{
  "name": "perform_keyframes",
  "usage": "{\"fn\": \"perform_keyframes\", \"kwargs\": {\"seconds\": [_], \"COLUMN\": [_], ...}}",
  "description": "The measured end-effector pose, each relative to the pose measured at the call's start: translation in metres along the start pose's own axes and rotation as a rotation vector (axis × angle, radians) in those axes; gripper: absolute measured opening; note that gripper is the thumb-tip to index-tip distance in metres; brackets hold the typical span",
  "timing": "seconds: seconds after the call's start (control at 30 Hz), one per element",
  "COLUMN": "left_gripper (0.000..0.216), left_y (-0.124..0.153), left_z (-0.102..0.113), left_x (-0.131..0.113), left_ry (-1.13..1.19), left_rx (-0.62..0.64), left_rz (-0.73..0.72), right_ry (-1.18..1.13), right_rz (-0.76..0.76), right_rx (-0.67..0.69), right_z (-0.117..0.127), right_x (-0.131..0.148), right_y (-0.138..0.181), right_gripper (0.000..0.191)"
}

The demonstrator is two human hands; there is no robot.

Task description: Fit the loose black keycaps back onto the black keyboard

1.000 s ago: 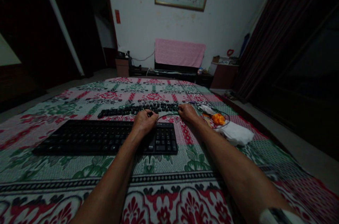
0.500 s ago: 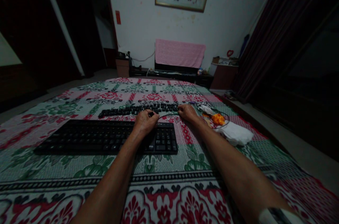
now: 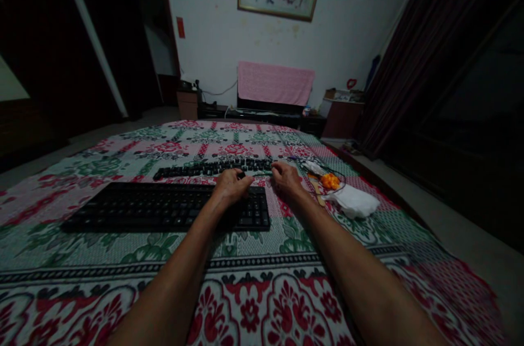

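A flowered bedspread [image 3: 102, 250] in red, green and white covers the bed, and two black keyboards lie on it side by side, both nearer the bed's left edge than its right. The near keyboard [image 3: 155, 207] is the larger; the far keyboard [image 3: 204, 168] is slimmer and lies just beyond it, with a narrow strip of cloth between them.

The left hand [image 3: 230, 186] rests knuckles up over the right end of the near keyboard. Its fingers [image 3: 245, 181] are curled and drawn close together, with the tips at that keyboard's far right corner. A small dark piece [image 3: 241, 175] shows right at the tips, but in the dim light I cannot tell whether they pinch it.

The right hand [image 3: 286, 179] lies just right of it on the bedspread, near the right end of the far keyboard. Its fingers [image 3: 275, 169] are bent down towards that end, and whether they grip anything I cannot tell.

Further right, towards the bed's right edge, lie an orange lump [image 3: 329, 180] and a crumpled white cloth [image 3: 354, 201], well clear of both hands
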State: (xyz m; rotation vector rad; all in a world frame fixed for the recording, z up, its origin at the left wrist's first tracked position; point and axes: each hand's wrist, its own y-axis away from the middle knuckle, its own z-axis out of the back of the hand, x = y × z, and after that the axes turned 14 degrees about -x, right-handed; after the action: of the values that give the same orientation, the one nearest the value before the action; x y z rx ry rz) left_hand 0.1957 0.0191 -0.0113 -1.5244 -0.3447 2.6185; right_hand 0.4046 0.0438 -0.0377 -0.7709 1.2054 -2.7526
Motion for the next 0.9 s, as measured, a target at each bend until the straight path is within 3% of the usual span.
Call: {"fn": "perform_keyframes", "kwargs": {"seconds": [0.3, 0.63, 0.9], "left_gripper": [0.032, 0.033, 0.03], "left_y": [0.018, 0.027, 0.037], "left_z": [-0.007, -0.011, -0.012], "left_x": [-0.019, -0.025, -0.045], "left_ry": [-0.032, -0.183, -0.355], "left_rx": [0.08, 0.065, 0.057], "left_rz": [-0.138, -0.21, -0.238], "right_ry": [-0.358, -0.348, -0.303], "right_rz": [-0.144, -0.186, -0.076], "right_rx": [-0.015, 0.01, 0.025], "right_z": [0.009, 0.017, 0.013], "right_x": [0.034, 0.04, 0.037], "right_y": [0.047, 0.055, 0.056], "right_gripper": [0.023, 0.024, 0.026]}}
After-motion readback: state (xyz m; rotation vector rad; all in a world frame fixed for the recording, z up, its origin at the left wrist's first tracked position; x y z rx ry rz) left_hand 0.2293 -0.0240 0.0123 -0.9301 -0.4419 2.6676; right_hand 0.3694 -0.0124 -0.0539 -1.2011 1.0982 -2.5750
